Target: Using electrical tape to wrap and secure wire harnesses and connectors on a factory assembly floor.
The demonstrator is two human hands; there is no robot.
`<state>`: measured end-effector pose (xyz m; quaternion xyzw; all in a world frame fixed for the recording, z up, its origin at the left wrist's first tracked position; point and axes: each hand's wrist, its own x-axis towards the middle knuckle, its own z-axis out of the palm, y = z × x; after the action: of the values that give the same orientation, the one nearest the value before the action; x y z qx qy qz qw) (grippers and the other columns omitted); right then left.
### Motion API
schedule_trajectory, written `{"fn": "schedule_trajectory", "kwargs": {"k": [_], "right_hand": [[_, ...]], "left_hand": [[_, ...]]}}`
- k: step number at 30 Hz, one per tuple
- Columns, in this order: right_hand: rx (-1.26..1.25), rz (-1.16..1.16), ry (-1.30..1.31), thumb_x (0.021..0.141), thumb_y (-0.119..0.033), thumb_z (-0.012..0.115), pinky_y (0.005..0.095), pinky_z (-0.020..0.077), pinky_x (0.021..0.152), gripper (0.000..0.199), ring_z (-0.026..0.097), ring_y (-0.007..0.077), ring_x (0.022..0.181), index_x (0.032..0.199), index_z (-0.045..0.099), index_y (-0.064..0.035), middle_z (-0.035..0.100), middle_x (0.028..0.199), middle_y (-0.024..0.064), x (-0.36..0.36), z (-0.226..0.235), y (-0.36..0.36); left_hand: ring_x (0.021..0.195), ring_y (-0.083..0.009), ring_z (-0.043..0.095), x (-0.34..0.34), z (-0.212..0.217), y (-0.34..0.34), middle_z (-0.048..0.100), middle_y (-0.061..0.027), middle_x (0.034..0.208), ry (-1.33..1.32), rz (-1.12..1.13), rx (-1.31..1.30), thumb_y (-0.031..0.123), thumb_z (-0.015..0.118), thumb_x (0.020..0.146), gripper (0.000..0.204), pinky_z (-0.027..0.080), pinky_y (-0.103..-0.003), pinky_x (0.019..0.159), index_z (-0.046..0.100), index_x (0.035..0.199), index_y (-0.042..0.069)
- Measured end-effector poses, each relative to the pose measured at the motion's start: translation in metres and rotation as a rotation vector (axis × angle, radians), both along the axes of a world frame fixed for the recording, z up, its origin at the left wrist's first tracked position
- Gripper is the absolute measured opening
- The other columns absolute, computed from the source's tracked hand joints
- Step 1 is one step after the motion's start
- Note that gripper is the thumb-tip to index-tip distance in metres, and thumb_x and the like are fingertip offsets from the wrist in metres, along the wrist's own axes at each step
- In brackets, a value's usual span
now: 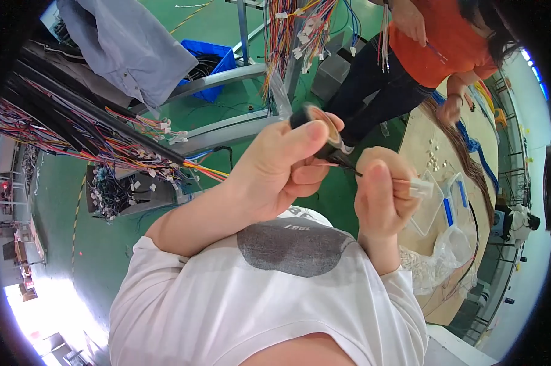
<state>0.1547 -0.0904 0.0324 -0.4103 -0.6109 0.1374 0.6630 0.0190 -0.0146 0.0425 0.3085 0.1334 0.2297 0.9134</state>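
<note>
My left hand [274, 163] is closed round a roll of black tape [301, 116], its thumb lying on the tan core. A dark strip of tape [341, 160] runs from beneath the roll toward my right hand [380, 194]. That hand pinches a thin bundle of wires [402, 181], pinkish where they show past the fingers. A whitish connector [420, 188] is at the bundle's outer end. Both hands are raised in front of my white shirt, slightly apart. My fingers hide most of the wires between them.
Bundled harness wires [98, 131] hang at left, near a grey garment [120, 46]. A blue crate [211, 64] stands on the floor behind a metal frame [226, 131]. Another person in an orange top [437, 39] works beside the wooden table [418, 137] at right, which holds cables and clear plastic trays.
</note>
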Motion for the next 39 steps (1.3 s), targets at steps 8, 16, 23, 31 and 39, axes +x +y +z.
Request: {"fn": "schedule_trajectory", "kwargs": {"k": [8,16,23,31,39], "right_hand": [[-0.259,0.061,0.478,0.083,-0.008,0.05,0.0205,0.0273,0.043,0.016,0.039,0.0056,0.047,0.071,0.053,0.0014,0.047,0.055,0.001,0.002,0.012,-0.008],[-0.16,0.126,0.266,0.083,-0.005,0.05,0.0202,0.0268,0.043,0.016,0.039,0.0049,0.048,0.068,0.052,0.0011,0.047,0.056,0.0004,0.01,0.009,-0.003],[-0.185,0.095,0.247,0.084,-0.01,0.046,0.019,0.0251,0.043,0.016,0.036,0.0058,0.048,0.077,0.054,0.0018,0.045,0.058,0.0038,0.006,0.004,-0.001],[-0.328,0.098,0.531,0.082,-0.008,0.048,0.019,0.0199,0.038,0.016,0.031,0.0042,0.042,0.072,0.052,0.0036,0.037,0.05,0.0001,0.02,0.02,0.002],[-0.416,0.119,0.4,0.082,-0.01,0.051,0.0185,0.0238,0.04,0.015,0.035,0.0048,0.045,0.071,0.048,-0.0006,0.041,0.055,-0.0016,0.029,0.021,0.01]], "left_hand": [[0.059,-0.006,0.042,-0.002,-0.003,-0.001,0.045,-0.0048,0.084,0.119,0.179,0.919,0.041,0.07,0.06,0.065,0.03,-0.018,0.049,0.044,0.104,0.002],[0.059,-0.0026,0.043,0.008,-0.006,-0.003,0.049,-0.0025,0.08,0.475,0.255,1.169,0.001,0.071,0.063,0.056,0.03,-0.016,0.045,0.041,0.11,0.006],[0.054,-0.0029,0.042,0.009,-0.006,0.006,0.051,-0.0015,0.084,0.02,-0.061,0.211,0.015,0.07,0.068,0.054,0.03,-0.016,0.041,0.04,0.112,0.006],[0.058,-0.008,0.037,0.003,-0.004,0.007,0.045,-0.0059,0.087,0.107,0.361,0.937,0.042,0.069,0.067,0.053,0.03,-0.019,0.049,0.047,0.092,0.001],[0.059,-0.0026,0.046,0.02,-0.013,0.002,0.044,-0.0008,0.074,0.15,0.229,0.875,-0.001,0.058,0.075,0.01,0.035,-0.013,0.052,0.054,0.085,0.001]]}}
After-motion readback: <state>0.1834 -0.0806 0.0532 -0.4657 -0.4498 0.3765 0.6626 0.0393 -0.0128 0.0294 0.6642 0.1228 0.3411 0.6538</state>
